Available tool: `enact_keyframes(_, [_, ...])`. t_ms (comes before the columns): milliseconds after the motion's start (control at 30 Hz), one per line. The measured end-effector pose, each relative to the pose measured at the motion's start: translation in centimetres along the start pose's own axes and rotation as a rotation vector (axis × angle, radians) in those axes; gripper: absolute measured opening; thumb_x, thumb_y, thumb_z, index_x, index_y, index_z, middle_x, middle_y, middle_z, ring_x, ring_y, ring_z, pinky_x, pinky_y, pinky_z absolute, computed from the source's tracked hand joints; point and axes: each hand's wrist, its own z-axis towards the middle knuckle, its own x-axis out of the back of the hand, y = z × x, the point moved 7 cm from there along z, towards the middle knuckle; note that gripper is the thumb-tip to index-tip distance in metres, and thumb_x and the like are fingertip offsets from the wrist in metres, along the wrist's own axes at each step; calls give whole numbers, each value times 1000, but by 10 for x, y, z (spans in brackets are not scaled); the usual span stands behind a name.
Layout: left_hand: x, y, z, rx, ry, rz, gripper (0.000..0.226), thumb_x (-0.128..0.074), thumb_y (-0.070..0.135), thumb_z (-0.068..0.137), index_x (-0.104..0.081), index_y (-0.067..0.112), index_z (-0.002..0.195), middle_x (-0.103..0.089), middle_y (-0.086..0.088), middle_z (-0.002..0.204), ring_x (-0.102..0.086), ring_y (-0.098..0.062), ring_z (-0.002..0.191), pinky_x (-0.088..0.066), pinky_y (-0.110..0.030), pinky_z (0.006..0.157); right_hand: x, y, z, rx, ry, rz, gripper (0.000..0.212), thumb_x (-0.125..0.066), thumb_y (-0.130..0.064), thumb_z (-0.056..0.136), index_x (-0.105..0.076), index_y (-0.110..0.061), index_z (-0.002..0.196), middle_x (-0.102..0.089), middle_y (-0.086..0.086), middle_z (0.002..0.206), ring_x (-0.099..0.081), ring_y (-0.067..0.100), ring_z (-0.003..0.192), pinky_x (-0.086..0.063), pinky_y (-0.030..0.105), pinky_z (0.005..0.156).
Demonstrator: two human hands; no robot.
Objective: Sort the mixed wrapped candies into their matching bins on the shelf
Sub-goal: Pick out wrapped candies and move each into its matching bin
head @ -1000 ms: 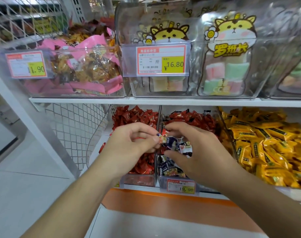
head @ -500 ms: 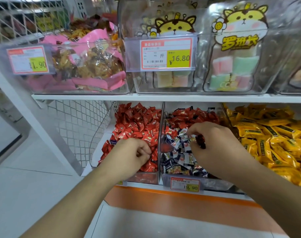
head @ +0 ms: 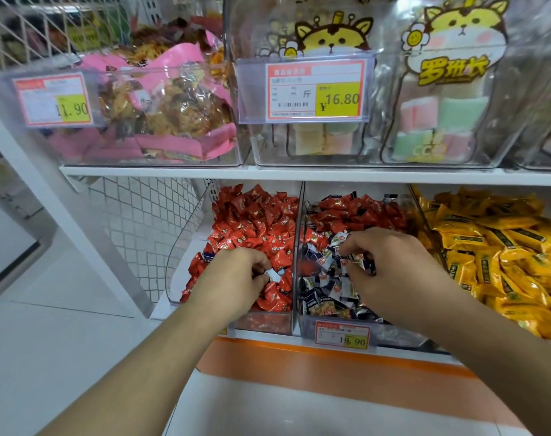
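Candy sorting, lower shelf [head: 299,177], front edge.
Left hand [head: 236,275] pinches a stray white-blue candy [head: 272,275] over the red-candy bin [head: 261,322], lifting it out; right hand [head: 390,272] pinches wrappers in the blue-white bin [head: 403,336], its match.

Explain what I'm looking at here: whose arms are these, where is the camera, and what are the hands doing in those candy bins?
There is no machine: a person wears a camera on the head, looking down at their own arms. The left hand is in the bin of red candies, its fingers pinching a pale wrapped candy that does not match the red ones. The right hand digs in the middle bin, where dark blue-and-white candies lie in front and stray red candies behind; its fingers are curled round some wrappers. Yellow candies fill the bin to the right.
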Motion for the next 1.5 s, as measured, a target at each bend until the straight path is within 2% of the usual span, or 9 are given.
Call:
enact_keyframes(167, [-2,3,-1,-20,-26,42,31,-72,26,96,-70,35,125,-56,16,86,-55,-3,75,-37,-9,59,1,0,-1,12,5,1,24,-61,-23,100,-66,-27,123,-62,-11,129,-56,10,122,-38,16,92])
enact_keyframes(367, [3,1,-2,18,12,-63,18,-76,15,92,-73,32,87,-65,17,78,-59,4,72,-41,-3,59,1,0,-1,13,-1,0,23,-62,-23,99,-67,-27,122,-62,-11,127,-56,9,119,-37,15,88])
enact_keyframes(500, [24,5,-7,6,81,-112,19,-75,19,92,-71,33,80,-68,17,78,-59,8,83,-43,-7,62,2,-3,-1,31,13,3,24,-62,-22,99,-66,-28,121,-63,-11,124,-58,9,115,-39,15,86])
enact_keyframes(633, [54,22,-15,-34,162,-354,15,-76,20,92,-73,33,83,-71,16,83,-65,0,83,-48,-15,74,9,-13,-4,94,56,47,38,-67,-23,97,-60,-30,134,-63,-15,122,-57,5,114,-49,21,95])
enact_keyframes(767, [54,55,-27,-99,53,-622,13,-81,16,88,-78,28,85,-74,5,83,-69,-12,81,-54,-19,74,12,-30,-11,242,62,135,61,-74,-35,92,-47,-40,146,-61,-19,128,-56,3,119,-50,25,99])
enact_keyframes(967, [44,61,-26,-122,-10,-684,14,-80,15,89,-78,27,94,-75,-1,85,-71,-22,85,-59,-24,82,16,-35,-13,299,150,-33,23,-66,-39,94,-72,-27,113,-68,-12,107,-63,14,101,-59,41,76])
enact_keyframes(1167, [23,16,-12,-52,32,-359,21,-73,14,94,-73,35,95,-73,13,88,-68,-2,86,-56,-15,77,11,-8,-3,104,97,-132,56,-60,-33,100,-45,-28,153,-52,-7,151,-43,17,143,-48,39,111])
enact_keyframes(1267, [1,12,-8,-67,-58,-180,21,-76,20,93,-73,37,105,-70,21,96,-64,5,88,-45,-3,74,5,-27,-7,218,85,-35,57,-61,-27,99,-43,-31,153,-49,-11,153,-42,11,143,-43,31,113])
enact_keyframes(1500, [-15,14,2,-92,-134,-59,22,-74,14,90,-73,33,101,-70,17,82,-65,1,77,-57,-23,77,-24,-49,-11,330,23,-15,57,-61,-23,99,-43,-35,152,-42,-18,152,-32,3,143,-19,8,106])
